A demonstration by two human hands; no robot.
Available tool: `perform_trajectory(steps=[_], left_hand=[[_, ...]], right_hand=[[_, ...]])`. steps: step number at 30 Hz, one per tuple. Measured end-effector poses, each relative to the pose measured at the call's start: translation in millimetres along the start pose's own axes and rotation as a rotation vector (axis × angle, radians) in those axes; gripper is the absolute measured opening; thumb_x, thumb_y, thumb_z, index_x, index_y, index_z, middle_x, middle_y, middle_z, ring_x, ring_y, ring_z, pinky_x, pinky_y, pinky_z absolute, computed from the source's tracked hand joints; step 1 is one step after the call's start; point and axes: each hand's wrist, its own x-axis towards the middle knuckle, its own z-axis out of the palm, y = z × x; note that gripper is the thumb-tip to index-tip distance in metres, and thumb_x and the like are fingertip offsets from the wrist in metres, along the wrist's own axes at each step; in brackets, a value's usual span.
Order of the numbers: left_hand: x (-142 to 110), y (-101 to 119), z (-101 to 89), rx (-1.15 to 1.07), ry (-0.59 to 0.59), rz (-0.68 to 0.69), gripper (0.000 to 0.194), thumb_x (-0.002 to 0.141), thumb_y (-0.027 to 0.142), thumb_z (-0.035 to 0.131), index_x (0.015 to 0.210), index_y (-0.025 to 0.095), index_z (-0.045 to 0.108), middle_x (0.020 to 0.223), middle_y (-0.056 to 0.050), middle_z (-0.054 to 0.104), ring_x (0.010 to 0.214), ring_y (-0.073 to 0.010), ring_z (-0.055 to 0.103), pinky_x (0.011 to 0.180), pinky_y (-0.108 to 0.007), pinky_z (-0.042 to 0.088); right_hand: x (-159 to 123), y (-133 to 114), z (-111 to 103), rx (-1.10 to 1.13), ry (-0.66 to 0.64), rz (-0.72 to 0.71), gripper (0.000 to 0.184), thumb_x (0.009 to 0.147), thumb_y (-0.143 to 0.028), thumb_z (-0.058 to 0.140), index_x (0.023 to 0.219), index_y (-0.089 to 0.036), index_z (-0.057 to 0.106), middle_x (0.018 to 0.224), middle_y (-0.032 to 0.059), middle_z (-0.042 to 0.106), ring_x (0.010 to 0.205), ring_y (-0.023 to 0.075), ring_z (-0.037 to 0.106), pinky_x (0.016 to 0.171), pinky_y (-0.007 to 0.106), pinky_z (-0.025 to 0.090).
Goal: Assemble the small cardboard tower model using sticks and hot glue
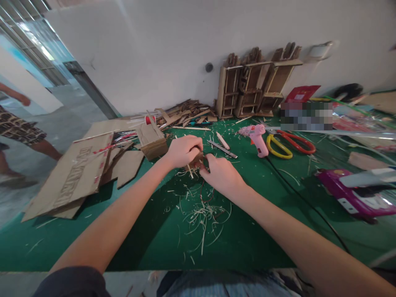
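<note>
Over the middle of the green table, my left hand (185,151) is closed around a small brown cardboard piece (196,160), gripping it from above. My right hand (223,174) pinches the same piece from the right, thumb and fingers close together. Fingers cover much of the piece, so its full shape is hidden. A thin pale stick (189,170) pokes out below my left hand. Thin dark red wire (201,194) hangs under the hands. Just beyond them lie a metal-coloured utility knife (223,149) and a small pale pink tube or pen-like object (223,141).
Curled shavings (204,216) litter the green table (139,243). Left are cardboard sheets (72,177) and a cardboard box (151,141). A pink glue gun (259,140), scissors (280,148) and a purple device (355,194) lie right. Cardboard structures (252,88) lean on the wall. Another person (21,128) stands left.
</note>
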Motion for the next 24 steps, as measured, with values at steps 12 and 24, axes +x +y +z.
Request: perform_trajectory(steps=[12,24], left_hand=[[0,0,0.1,0.021,0.016,0.023,0.019,0.079,0.021,0.039,0.078,0.022,0.058,0.088,-0.001,0.066,0.088,-0.0192,0.059,0.081,-0.034,0.044],[0,-1,1.0,0.017,0.018,0.015,0.018,0.079,0.02,0.04,0.077,0.021,0.057,0.085,0.0,0.065,0.089,-0.0185,0.059,0.08,-0.033,0.042]], right_hand=[[-1,-2,6,-0.012,-0.012,-0.05,0.027,0.093,-0.02,0.035,0.105,-0.01,0.057,0.082,0.0142,0.068,0.062,0.0172,0.058,0.053,0.028,0.026],[4,5,12,0.052,0.022,-0.082,0.027,0.092,-0.02,0.037,0.103,-0.012,0.06,0.08,0.0133,0.069,0.063,0.017,0.059,0.055,0.028,0.026]])
